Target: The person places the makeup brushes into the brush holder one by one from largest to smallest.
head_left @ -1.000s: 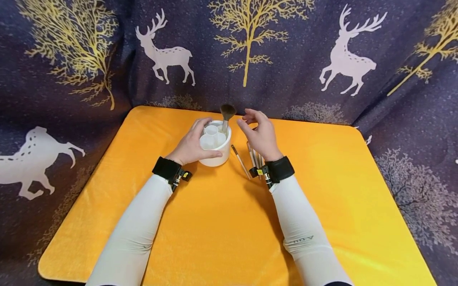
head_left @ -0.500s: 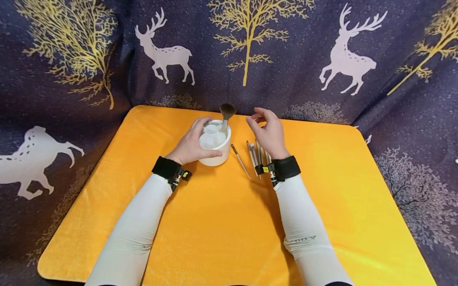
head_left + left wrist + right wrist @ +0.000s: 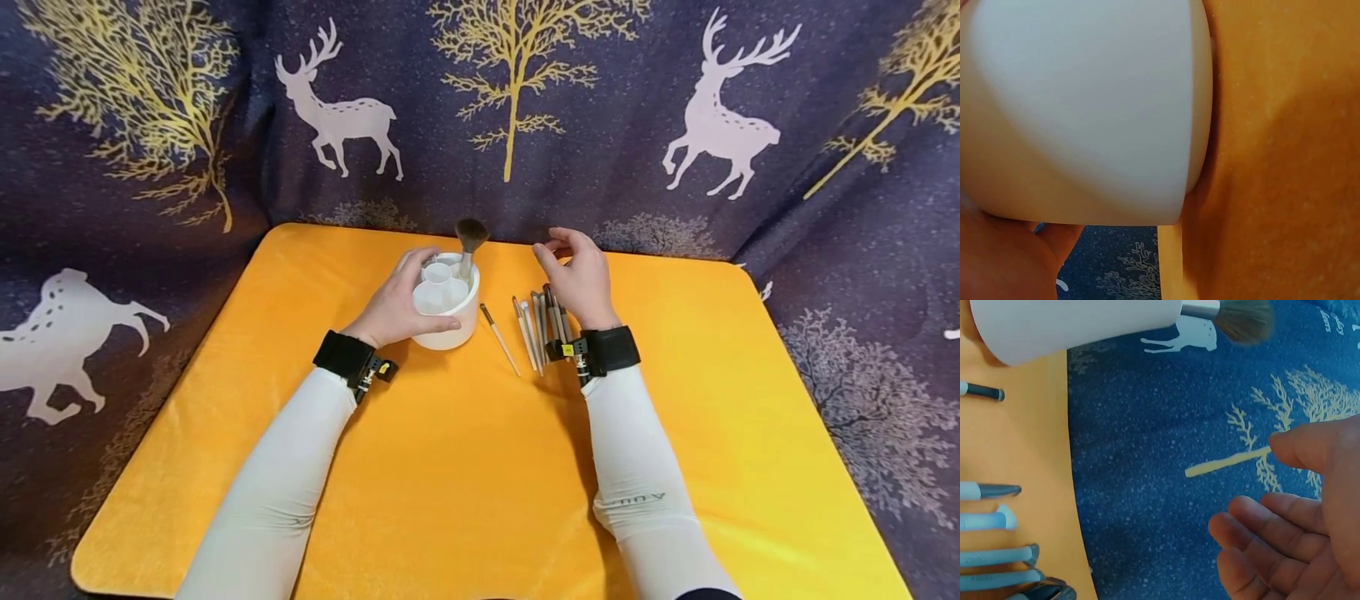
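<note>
1. The white brush holder (image 3: 446,304) stands upright on the orange mat (image 3: 465,467), toward the far edge and a little left of its middle; its top is split into round compartments, and one fluffy powder brush (image 3: 469,240) stands in a far compartment, bristles up
2. The left hand (image 3: 396,304) grips the holder around its near-left wall, fingers curled over the rim and thumb along the side; the left wrist view shows only the smooth white wall (image 3: 1091,106) pressed close
3. The holder looks like rigid, smooth plastic, probably light and a bit slippery, so a wrap around the wall seems the steadiest hold; it could tip if pushed at the rim
4. The loose brushes (image 3: 542,321) lie in a row on the mat just right of the holder, with one thin brush (image 3: 498,337) apart, nearer the holder. They look light and stiff in the handle, soft at the tip; the handle middle seems the place to pinch
5. The right hand (image 3: 579,279) hovers over the far ends of that row, fingers relaxed and loosely bent, holding nothing
</note>
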The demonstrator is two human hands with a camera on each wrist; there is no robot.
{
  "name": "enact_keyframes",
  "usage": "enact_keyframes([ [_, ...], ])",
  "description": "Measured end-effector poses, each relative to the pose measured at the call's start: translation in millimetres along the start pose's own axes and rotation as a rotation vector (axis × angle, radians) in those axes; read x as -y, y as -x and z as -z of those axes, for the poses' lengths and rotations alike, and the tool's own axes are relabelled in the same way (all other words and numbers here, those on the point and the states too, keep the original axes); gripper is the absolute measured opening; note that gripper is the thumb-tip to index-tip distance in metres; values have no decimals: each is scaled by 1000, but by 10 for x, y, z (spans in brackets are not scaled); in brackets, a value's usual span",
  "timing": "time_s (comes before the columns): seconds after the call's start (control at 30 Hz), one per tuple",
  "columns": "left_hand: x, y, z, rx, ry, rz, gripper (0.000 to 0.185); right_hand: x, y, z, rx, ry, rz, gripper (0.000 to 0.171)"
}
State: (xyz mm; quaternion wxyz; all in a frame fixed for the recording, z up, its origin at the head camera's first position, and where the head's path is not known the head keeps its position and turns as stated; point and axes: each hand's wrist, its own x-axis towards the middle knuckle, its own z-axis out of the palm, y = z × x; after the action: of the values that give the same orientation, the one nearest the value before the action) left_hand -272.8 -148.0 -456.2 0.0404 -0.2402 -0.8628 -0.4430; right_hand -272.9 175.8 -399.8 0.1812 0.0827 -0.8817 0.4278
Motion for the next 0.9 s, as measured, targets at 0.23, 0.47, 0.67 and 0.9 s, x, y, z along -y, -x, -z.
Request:
enact_keyframes([
  [0.23, -3, -2, 5, -2, 8, -5, 120, -86, -31, 25, 11, 13, -39, 47],
  [0.47, 5, -9, -2, -7, 2, -11, 119, -198, -39, 81, 26, 15, -81, 44],
  [0.67, 5, -3, -2, -3, 3, -6, 119, -351, -54, 100, 83, 63, -124, 43],
  [0.9, 0, -2, 0, -3, 4, -6, 119, -456, -57, 138, 123, 97, -171, 42],
])
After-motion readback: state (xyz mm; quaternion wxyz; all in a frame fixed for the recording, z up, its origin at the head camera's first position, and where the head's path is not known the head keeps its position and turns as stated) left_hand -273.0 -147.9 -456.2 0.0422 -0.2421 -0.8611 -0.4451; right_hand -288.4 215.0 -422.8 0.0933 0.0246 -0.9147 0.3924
